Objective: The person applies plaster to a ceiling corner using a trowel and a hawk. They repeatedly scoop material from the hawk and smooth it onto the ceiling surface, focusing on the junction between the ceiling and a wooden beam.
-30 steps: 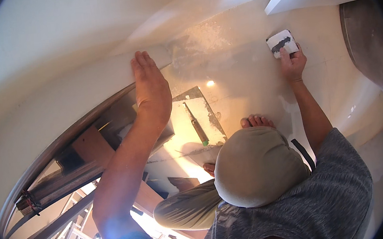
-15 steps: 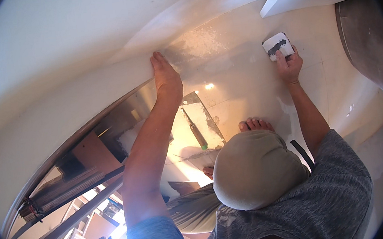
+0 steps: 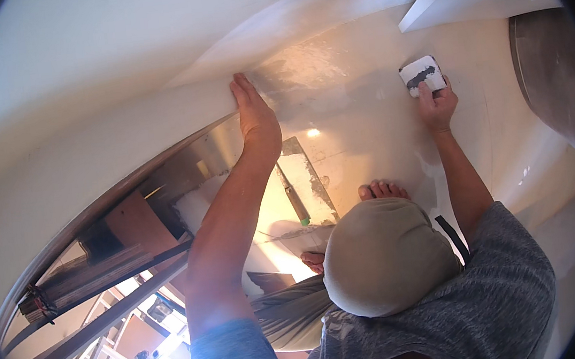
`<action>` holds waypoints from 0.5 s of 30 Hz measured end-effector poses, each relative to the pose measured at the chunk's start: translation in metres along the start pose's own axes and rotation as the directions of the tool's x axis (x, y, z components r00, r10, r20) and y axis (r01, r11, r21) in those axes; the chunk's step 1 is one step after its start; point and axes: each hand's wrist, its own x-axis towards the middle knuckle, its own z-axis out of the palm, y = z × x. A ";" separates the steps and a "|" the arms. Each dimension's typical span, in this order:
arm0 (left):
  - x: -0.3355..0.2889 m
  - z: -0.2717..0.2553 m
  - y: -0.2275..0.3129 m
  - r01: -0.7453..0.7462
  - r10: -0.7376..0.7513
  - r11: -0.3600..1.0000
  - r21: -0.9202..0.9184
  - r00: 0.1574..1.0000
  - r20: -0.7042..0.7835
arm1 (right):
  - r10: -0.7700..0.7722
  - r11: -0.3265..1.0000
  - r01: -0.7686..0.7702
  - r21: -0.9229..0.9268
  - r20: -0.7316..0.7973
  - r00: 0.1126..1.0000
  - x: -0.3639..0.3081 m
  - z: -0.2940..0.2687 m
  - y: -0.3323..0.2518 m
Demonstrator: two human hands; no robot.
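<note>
Right hand pinches a white pad at the far right, left hand braced against the pale wall

The right hand [image 3: 438, 107] grips the near edge of the white pad [image 3: 424, 75], thumb on top and fingers bent, partly hidden; this probably leaves the pad's far part free, though whether it touches the floor [image 3: 366, 129] I cannot tell. The left hand [image 3: 257, 119] is open and holds nothing, fingers extended at the edge of the pale wall [image 3: 175, 114], likely for balance beside the bare foot [image 3: 383, 189]. The pad is nearly square, so no clear long axis shows; it faces away and slightly left, its dark stripe slanting from near left to far right. On a smeared board [image 3: 313, 180], a slim tool [image 3: 291, 193] lies lengthwise, green end near
</note>
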 end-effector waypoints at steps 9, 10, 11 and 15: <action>-0.014 -0.002 -0.009 -0.008 0.009 0.997 0.073 1.000 -0.006 | 0.005 0.999 -0.006 0.047 0.006 1.000 0.001 0.001 -0.008; -0.014 -0.004 -0.009 -0.022 0.022 0.998 0.061 1.000 0.009 | -0.001 1.000 0.001 -0.003 0.025 1.000 0.001 -0.001 -0.009; -0.015 -0.006 -0.010 -0.036 0.035 0.998 0.049 0.999 0.025 | -0.007 0.999 0.009 -0.053 0.045 0.999 0.001 -0.004 -0.009; -0.024 -0.012 -0.007 -0.024 0.024 0.999 0.029 0.999 0.026 | 0.065 0.988 -0.061 0.139 -0.021 0.998 -0.002 0.002 -0.004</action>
